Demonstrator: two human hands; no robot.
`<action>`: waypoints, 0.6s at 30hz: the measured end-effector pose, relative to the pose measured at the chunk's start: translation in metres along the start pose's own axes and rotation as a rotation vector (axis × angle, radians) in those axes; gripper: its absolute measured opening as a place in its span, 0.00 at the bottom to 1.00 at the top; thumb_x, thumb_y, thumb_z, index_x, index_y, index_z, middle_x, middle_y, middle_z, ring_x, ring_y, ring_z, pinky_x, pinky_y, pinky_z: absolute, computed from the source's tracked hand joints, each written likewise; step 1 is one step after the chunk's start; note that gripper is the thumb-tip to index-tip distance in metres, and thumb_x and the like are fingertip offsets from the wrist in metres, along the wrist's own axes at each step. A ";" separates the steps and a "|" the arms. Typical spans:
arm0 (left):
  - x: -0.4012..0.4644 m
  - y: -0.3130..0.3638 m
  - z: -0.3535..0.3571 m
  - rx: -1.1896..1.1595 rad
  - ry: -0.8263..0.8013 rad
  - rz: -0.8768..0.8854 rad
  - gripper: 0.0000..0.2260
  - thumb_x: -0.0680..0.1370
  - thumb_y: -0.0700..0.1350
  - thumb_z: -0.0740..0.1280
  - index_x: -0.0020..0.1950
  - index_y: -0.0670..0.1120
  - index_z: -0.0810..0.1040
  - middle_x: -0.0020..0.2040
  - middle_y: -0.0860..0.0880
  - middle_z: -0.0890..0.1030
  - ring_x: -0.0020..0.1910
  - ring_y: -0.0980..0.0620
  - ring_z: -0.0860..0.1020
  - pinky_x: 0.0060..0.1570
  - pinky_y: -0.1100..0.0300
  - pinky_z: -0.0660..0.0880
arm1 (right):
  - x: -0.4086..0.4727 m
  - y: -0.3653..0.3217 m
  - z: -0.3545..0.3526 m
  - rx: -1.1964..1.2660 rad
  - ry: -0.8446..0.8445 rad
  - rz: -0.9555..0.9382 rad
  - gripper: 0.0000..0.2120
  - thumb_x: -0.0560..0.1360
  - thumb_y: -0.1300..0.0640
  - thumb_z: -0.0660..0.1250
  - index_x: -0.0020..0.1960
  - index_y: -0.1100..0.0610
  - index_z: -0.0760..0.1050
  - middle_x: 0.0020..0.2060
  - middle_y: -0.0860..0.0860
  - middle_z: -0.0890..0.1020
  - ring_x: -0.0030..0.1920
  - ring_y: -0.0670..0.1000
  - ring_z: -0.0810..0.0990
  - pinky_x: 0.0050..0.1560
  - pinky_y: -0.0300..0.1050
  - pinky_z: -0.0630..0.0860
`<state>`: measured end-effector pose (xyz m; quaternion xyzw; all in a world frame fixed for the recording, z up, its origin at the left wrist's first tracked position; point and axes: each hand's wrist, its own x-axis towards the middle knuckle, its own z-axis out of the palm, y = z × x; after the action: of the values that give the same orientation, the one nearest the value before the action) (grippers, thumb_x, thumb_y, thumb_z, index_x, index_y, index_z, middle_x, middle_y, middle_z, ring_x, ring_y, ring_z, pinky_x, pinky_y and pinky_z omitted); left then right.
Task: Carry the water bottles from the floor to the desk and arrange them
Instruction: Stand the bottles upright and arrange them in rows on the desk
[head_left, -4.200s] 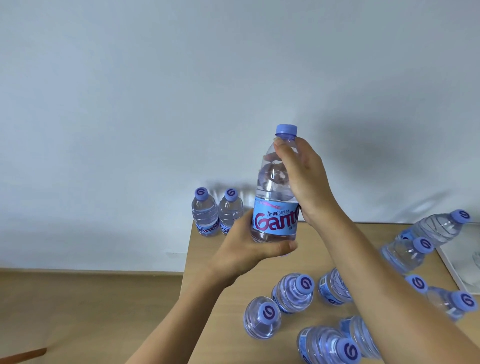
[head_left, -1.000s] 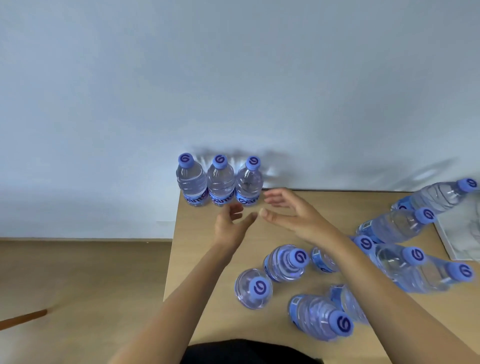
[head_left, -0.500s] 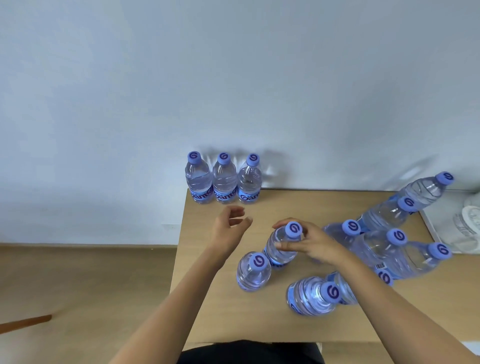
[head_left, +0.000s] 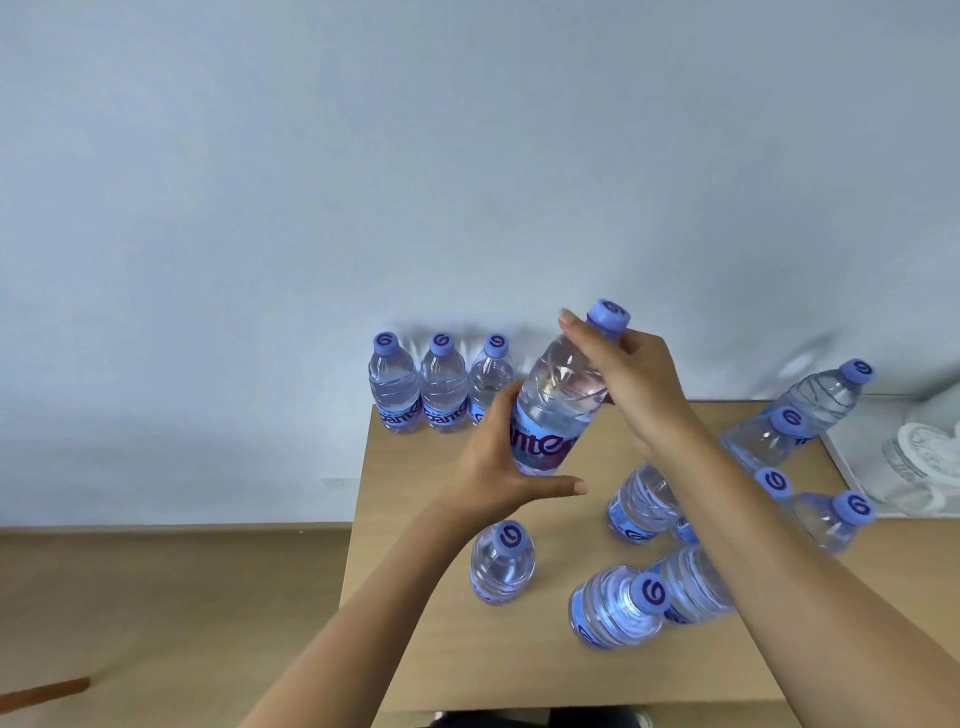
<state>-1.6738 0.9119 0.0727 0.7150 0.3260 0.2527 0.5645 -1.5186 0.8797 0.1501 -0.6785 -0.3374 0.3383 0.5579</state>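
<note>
You held one water bottle (head_left: 558, 400) off the desk (head_left: 457, 660), left hand (head_left: 498, 462) gripping its base, right hand (head_left: 631, 374) its shoulder; next, I judged, stand it beside the three-bottle row (head_left: 441, 384) just left of your grip.

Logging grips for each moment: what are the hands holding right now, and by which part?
Both hold one clear plastic water bottle: the left hand round its blue label, the right hand at the shoulder below the cap.

- Water bottles (head_left: 558, 400): clear glossy plastic, ribbed, with shiny blue film labels.
- Caps (head_left: 608, 315): matt lilac plastic.
- Desk (head_left: 467, 660): smooth, matt, light wood-look top.
- Wall (head_left: 363, 156): matt, painted.
</note>
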 end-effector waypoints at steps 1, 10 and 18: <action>0.002 0.003 0.002 0.054 0.057 0.042 0.47 0.59 0.49 0.84 0.72 0.49 0.62 0.65 0.55 0.75 0.64 0.57 0.75 0.60 0.59 0.74 | 0.001 -0.010 0.003 0.013 0.023 0.019 0.17 0.67 0.37 0.74 0.34 0.51 0.83 0.30 0.46 0.83 0.33 0.44 0.83 0.34 0.38 0.78; -0.003 0.027 -0.009 -0.122 0.148 0.072 0.32 0.63 0.37 0.79 0.59 0.61 0.70 0.49 0.56 0.82 0.46 0.54 0.83 0.42 0.57 0.81 | 0.005 -0.049 0.012 -0.108 -0.205 -0.016 0.25 0.72 0.31 0.66 0.44 0.55 0.81 0.39 0.47 0.84 0.41 0.46 0.84 0.51 0.50 0.78; -0.010 0.052 -0.036 -0.299 -0.108 -0.049 0.24 0.65 0.37 0.78 0.56 0.49 0.75 0.47 0.51 0.85 0.47 0.52 0.84 0.45 0.63 0.79 | 0.015 -0.049 0.012 0.410 -0.596 0.037 0.29 0.62 0.39 0.79 0.56 0.54 0.77 0.57 0.56 0.82 0.58 0.54 0.81 0.58 0.51 0.79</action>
<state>-1.6974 0.9195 0.1319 0.6273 0.2712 0.2457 0.6875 -1.5242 0.9060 0.1957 -0.4299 -0.3980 0.5921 0.5534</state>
